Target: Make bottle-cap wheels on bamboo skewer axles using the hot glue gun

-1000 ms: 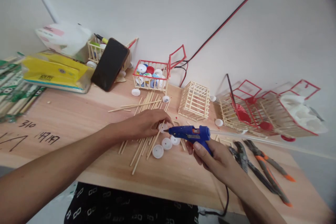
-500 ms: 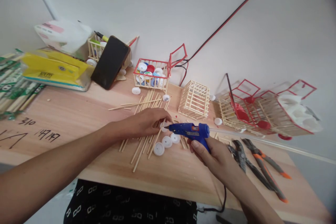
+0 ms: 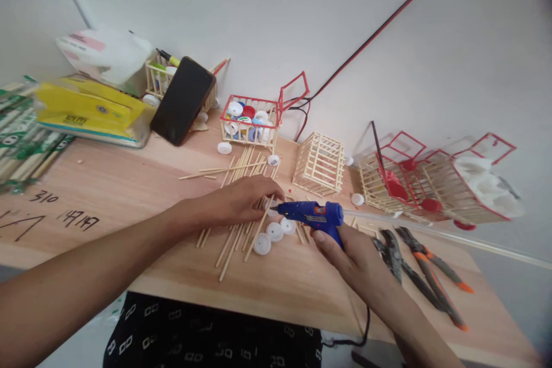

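My right hand [image 3: 351, 259] grips a blue hot glue gun [image 3: 313, 215], its nozzle pointing left at my left hand's fingertips. My left hand [image 3: 239, 200] rests on a spread of thin wooden sticks [image 3: 241, 195], fingers curled and pinched on a stick beside a white bottle cap [image 3: 271, 211]. Three more white caps [image 3: 275, 232] lie just in front of the nozzle. A clear glue stick [image 3: 375, 218] juts from the back of the gun to the right.
Wooden table [image 3: 107, 190] with pen marks at left. An empty stick cage [image 3: 319, 164], a red-rimmed basket of caps [image 3: 249, 121], red-framed stick carts [image 3: 431, 184], pliers [image 3: 425, 279], a black phone [image 3: 183, 100], a yellow pack [image 3: 88, 112], and wall cables [image 3: 366, 40].
The glue gun and my right hand have edged slightly left toward my left fingertips. My left hand stays on the sticks.
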Available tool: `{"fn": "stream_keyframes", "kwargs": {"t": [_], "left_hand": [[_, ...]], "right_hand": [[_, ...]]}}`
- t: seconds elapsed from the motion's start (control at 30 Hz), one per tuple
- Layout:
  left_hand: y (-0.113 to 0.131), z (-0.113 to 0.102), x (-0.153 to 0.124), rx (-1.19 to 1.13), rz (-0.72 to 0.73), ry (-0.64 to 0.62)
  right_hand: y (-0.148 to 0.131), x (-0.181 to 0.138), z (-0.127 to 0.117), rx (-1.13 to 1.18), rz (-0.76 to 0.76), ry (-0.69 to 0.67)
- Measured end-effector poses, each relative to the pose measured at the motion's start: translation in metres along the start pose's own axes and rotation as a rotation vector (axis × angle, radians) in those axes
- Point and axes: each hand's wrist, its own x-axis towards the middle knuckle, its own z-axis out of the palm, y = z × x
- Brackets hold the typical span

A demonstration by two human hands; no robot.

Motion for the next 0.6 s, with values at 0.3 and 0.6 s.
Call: {"fn": "stream_keyframes", "kwargs": {"t": [0.3,0.6], "left_hand": [[-0.0033,0.0023,-0.0012,-0.005,0.023,0.016],[-0.0022,0.0014,-0.0015,-0.012,0.019,0.011]], "right_hand": [[-0.0018,0.0003,-0.0024,-0.044,0.01,0.013],[-0.0039,-0.0013,-0.0048,-0.057,0.035,0.002]]}}
